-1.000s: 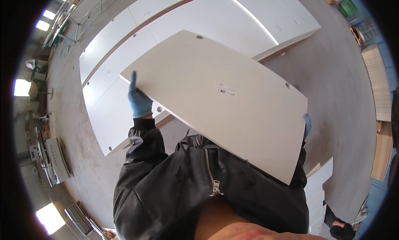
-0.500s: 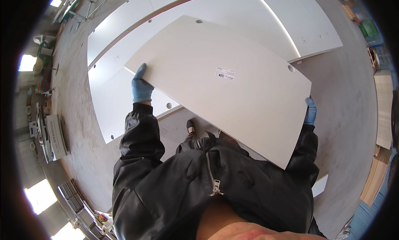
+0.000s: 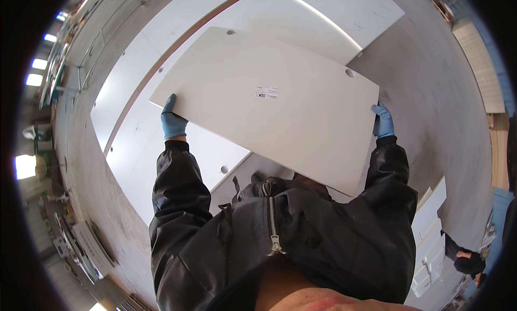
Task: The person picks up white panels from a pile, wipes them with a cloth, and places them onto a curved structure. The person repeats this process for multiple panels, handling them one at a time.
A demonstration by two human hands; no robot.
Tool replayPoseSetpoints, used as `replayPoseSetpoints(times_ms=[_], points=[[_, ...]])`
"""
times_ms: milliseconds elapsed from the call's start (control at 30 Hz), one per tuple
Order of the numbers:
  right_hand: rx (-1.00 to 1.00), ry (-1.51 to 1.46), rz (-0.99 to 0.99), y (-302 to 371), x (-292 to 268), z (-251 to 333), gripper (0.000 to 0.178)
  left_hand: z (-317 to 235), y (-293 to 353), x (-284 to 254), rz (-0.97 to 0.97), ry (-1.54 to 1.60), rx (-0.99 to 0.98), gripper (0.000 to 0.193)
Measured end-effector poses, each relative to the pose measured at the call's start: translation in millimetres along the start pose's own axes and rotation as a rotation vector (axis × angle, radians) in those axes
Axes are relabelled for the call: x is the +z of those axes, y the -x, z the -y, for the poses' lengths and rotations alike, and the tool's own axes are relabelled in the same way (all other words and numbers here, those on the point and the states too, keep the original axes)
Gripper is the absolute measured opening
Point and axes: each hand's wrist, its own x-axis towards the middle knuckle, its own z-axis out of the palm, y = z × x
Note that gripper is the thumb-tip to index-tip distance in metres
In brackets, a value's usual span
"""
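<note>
A large white board (image 3: 291, 122) with a small printed label (image 3: 267, 92) and round holes near its far corners is held up in front of my body. My left hand (image 3: 173, 120), in a blue glove, grips its left edge with the thumb on top and the other fingers hidden beneath. On the right edge my gloved right hand (image 3: 383, 121) holds on, with its fingertips at the rim. The board tilts slightly, its right side nearer to me. Below and beyond it lie large white panels (image 3: 129, 133), partly covered by the board.
A brown strip (image 3: 175, 52) runs between the floor panels. Stacked white boards (image 3: 429, 225) stand at the lower right, close to a dark-clothed person (image 3: 467, 261). Long flat boards (image 3: 479, 63) lie along the far right, and metal racks (image 3: 89, 63) stand at the upper left.
My body has turned to the right, so the floor panels swing left in view. The board stays in both hands, and my right hand sits higher and farther left in view.
</note>
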Motion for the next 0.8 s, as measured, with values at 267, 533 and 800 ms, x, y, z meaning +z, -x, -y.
replayPoseSetpoints(times_ms=[267, 533, 800], points=[[-0.061, -0.137, -0.044, -130, -81, 12, 0.05, 89, -206, 122, -0.01, -0.045, -0.07, 0.04], [0.006, -0.257, -0.178, -237, -125, 21, 0.044, 165, -346, 167, 0.002, -0.045, -0.162, 0.042], [0.033, -0.278, -0.295, -289, -117, 3, 0.041, 192, -423, 164, -0.061, -0.091, -0.198, 0.04]])
